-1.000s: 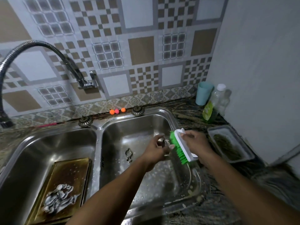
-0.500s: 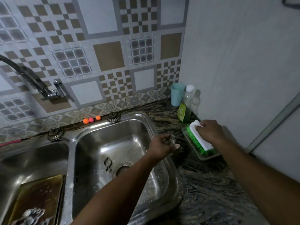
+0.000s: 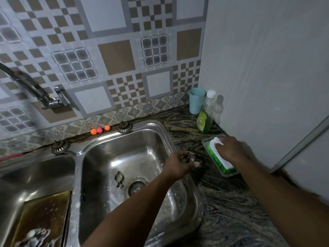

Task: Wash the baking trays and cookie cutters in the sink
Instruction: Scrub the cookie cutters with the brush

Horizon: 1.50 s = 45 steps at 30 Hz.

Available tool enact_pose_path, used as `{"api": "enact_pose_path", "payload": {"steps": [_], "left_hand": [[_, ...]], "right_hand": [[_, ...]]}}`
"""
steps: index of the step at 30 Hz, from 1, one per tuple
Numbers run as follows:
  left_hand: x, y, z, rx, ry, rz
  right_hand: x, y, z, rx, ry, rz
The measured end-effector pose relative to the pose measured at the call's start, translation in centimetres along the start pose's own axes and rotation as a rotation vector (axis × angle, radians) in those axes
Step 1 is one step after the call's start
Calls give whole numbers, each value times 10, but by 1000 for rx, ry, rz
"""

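Over the right rim of the sink point(image 3: 167, 138), left hand point(image 3: 178, 164) pinches a cookie cutter point(image 3: 191, 156). Just right of it, right hand point(image 3: 229, 148) grips the brush point(image 3: 216, 158) in a dish point(image 3: 229, 174) at the right edge of the counter point(image 3: 222, 193); brush runs back-left to front-right.

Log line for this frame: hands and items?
left hand holds cutter at right basin rim | right hand grips brush in dish | second cutter on basin floor | tray in left basin
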<state>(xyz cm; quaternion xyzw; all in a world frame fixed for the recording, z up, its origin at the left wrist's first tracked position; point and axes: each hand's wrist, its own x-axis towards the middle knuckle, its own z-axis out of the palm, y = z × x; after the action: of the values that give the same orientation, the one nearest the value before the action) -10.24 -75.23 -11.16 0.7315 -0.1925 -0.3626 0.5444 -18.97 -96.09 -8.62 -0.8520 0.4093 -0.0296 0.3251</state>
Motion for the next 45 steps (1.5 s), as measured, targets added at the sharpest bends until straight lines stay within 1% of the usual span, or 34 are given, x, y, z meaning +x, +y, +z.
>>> {"api": "enact_pose_path", "payload": {"steps": [3,6,8,10,12,14,17,20,21,23,25,28,29,32,34,36,38,40,42,45], "left_hand": [[-2,1,-4,-32,-22,-19],[-1,0,-11,-92,-29,-29],[-1,0,-15,-92,-7,-1],[-1,2,-21,-90,21,34],[-2,4,-30,-38,52,93],[-8,10,-42,3,75,150],[-21,18,-63,66,119,183],[-35,13,-93,165,178,220],[-43,8,-104,183,183,212],[-62,1,-120,188,188,195],[-76,-6,-135,126,218,198],[-90,-9,-159,51,283,179],[-95,-13,-168,50,291,178],[-112,-20,-195,-52,318,154],[-118,-19,-209,-103,330,163],[-122,-14,-219,-104,314,194],[-128,-17,-228,-122,296,192],[-136,-23,-235,-245,295,169],[-140,-16,-239,-384,265,157],[-139,-4,-240,-539,222,147]], "right_hand": [[3,0,3,20,12,-4],[1,-5,-2,65,75,33],[-3,-11,-10,89,118,36],[-7,-18,-18,93,163,-13],[-14,-31,-24,106,191,-84],[-24,-53,-23,125,174,-187],[-53,-97,-2,177,104,-407],[-86,-122,31,96,51,-637],[-91,-123,38,52,64,-681],[-95,-129,45,39,108,-706],[-104,-151,53,87,138,-733],[-121,-185,80,140,137,-872],[-122,-186,88,147,130,-881],[-120,-181,96,171,176,-770],[-127,-195,103,243,203,-765],[-143,-211,119,301,130,-801],[-147,-205,131,332,79,-750],[-143,-196,133,340,70,-663],[-143,-209,131,461,98,-575],[-157,-243,145,644,8,-558]]}}
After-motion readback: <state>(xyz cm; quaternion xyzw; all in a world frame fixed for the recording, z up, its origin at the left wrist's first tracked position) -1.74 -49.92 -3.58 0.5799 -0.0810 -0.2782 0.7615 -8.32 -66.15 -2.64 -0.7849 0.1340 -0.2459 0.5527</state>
